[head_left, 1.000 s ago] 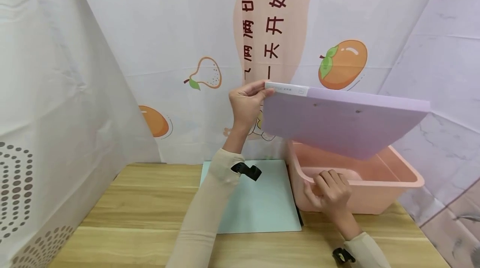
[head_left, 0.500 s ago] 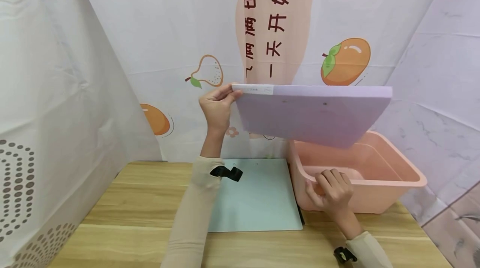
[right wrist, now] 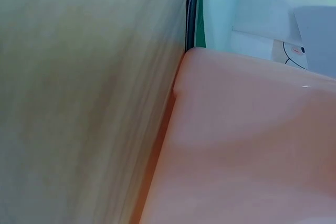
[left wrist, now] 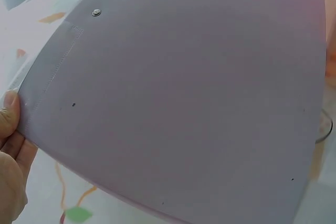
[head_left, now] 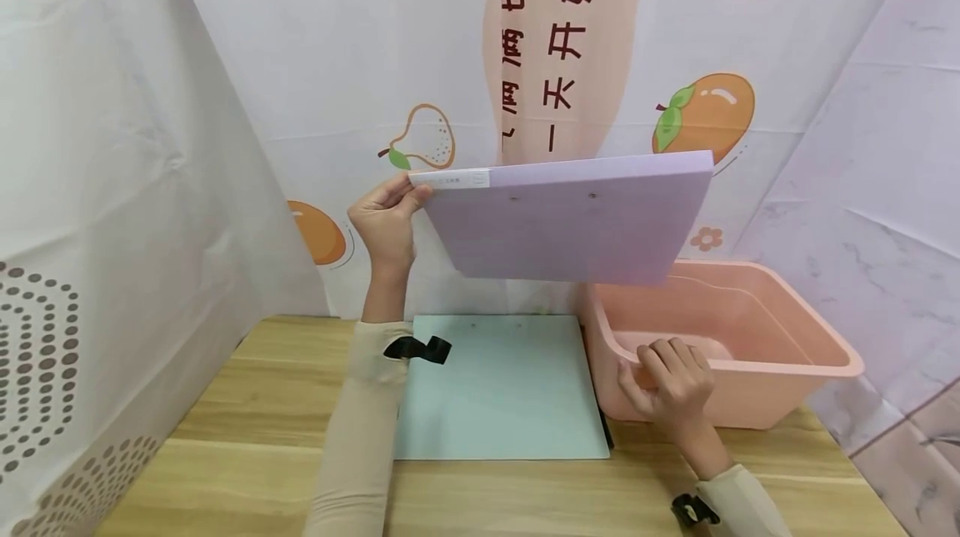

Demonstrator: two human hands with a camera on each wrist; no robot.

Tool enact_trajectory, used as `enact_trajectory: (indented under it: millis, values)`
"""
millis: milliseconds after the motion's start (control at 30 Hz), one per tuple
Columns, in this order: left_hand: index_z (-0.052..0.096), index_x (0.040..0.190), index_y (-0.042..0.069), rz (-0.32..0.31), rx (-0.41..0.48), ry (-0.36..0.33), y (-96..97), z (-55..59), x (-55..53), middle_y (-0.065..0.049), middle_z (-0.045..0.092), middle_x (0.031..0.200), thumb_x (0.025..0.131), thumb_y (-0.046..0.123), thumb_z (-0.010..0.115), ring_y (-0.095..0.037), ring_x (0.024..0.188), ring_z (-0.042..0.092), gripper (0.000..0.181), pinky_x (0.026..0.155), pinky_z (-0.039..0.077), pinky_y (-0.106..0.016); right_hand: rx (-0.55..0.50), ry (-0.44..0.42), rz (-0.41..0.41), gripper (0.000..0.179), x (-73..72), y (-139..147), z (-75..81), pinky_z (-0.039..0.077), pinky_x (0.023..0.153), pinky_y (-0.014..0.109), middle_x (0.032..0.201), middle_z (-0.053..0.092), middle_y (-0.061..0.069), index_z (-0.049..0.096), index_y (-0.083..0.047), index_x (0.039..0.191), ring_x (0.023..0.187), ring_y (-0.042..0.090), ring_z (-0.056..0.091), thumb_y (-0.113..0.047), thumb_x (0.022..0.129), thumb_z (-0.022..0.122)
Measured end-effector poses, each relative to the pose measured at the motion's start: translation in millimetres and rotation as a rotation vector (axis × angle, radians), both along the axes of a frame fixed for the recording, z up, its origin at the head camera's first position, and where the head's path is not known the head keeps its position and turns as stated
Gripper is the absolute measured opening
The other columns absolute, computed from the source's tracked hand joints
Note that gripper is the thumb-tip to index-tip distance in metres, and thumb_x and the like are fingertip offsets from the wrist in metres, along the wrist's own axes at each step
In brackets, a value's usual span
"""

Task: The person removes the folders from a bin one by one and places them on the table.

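A purple ring binder (head_left: 562, 224) is held up in the air by my left hand (head_left: 386, 224), which pinches the left end of its spine near the white label. In the left wrist view the binder (left wrist: 184, 93) fills most of the picture, with the thumb and fingers of the left hand (left wrist: 11, 153) at its corner. My right hand (head_left: 675, 391) grips the front rim of a pink plastic bin (head_left: 780, 395), fingers curled over the edge. The right wrist view shows the bin's wall (right wrist: 252, 129) close up; that hand is out of its picture. Below the binder lies a pale green folder (head_left: 510, 395).
The green folder lies flat on the wooden table (head_left: 247, 420), against the bin's left side, with a dark edge showing under it. A printed curtain (head_left: 427, 37) hangs behind the table. A perforated white panel (head_left: 45, 370) stands at the left.
My left hand has carried the purple binder leftward from above the bin to above the green folder, and its right end has tipped up. My right hand stays on the bin's rim.
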State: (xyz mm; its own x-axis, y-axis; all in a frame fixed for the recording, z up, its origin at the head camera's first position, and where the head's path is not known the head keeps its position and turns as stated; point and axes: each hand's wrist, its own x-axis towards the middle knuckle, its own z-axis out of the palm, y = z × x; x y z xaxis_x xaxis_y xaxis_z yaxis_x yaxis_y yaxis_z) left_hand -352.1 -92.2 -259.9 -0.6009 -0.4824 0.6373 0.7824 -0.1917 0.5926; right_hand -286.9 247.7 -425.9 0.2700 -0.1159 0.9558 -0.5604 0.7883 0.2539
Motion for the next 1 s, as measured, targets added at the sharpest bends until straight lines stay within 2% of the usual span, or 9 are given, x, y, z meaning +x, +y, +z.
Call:
enact_trajectory:
  millis: [300,500,700,833,900,1000]
  values:
    - [0.066,0.107,-0.024,0.041,0.115,-0.069,-47.8,-9.0,4.4,0.003,0.077,0.073,0.075,-0.016,0.080,-0.007,0.068,0.074,0.036,0.064,0.061,-0.021,-0.015,-0.006,-0.002,0.045,1.1,-1,0.9,0.027,0.043,0.039,0.052,0.049,0.011,0.053,-0.001,0.055,0.045,0.030,0.039,-0.029,0.088,0.065]
    - [0.068,0.103,-0.024,0.085,0.160,-0.055,-74.3,-17.3,11.7,-0.001,0.077,0.072,0.072,-0.015,0.082,-0.008,0.065,0.073,0.035,0.061,0.060,-0.020,-0.017,-0.005,0.000,0.045,0.9,-1,-0.6,0.028,0.044,0.039,0.052,0.050,0.011,0.054,-0.001,0.055,0.045,0.031,0.040,-0.030,0.088,0.066]
    - [0.075,0.096,-0.015,0.098,0.226,-0.026,-102.4,-27.6,19.3,-0.007,0.078,0.074,0.067,-0.009,0.087,-0.012,0.065,0.074,0.032,0.059,0.060,-0.022,-0.023,-0.005,-0.004,0.044,-3.4,-3,-3.6,0.027,0.044,0.040,0.053,0.051,0.011,0.054,-0.001,0.056,0.046,0.032,0.041,-0.030,0.087,0.065]
    - [0.074,0.093,-0.018,0.128,0.228,-0.007,-118.7,-37.9,25.1,-0.008,0.077,0.072,0.067,-0.007,0.088,-0.012,0.063,0.074,0.031,0.058,0.060,-0.021,-0.021,-0.016,-0.005,0.044,-3.7,-3,-5.9,0.028,0.045,0.041,0.053,0.052,0.012,0.054,-0.001,0.056,0.046,0.032,0.041,-0.030,0.087,0.065]
    - [0.072,0.093,-0.021,0.145,0.220,-0.017,-123.6,-43.1,28.0,-0.007,0.077,0.071,0.067,-0.008,0.087,-0.012,0.061,0.073,0.033,0.056,0.059,-0.020,-0.027,-0.019,-0.003,0.044,-2.7,-2,-6.5,0.028,0.045,0.041,0.054,0.052,0.012,0.054,-0.001,0.056,0.046,0.033,0.041,-0.031,0.087,0.065]
    - [0.074,0.092,-0.018,0.167,0.195,-0.056,-126.7,-49.3,31.0,-0.005,0.077,0.071,0.068,-0.009,0.088,-0.011,0.060,0.072,0.029,0.054,0.057,-0.019,-0.040,-0.017,0.003,0.045,-1.3,-1,-6.1,0.028,0.046,0.042,0.054,0.052,0.013,0.054,0.000,0.056,0.047,0.034,0.041,-0.031,0.088,0.064]
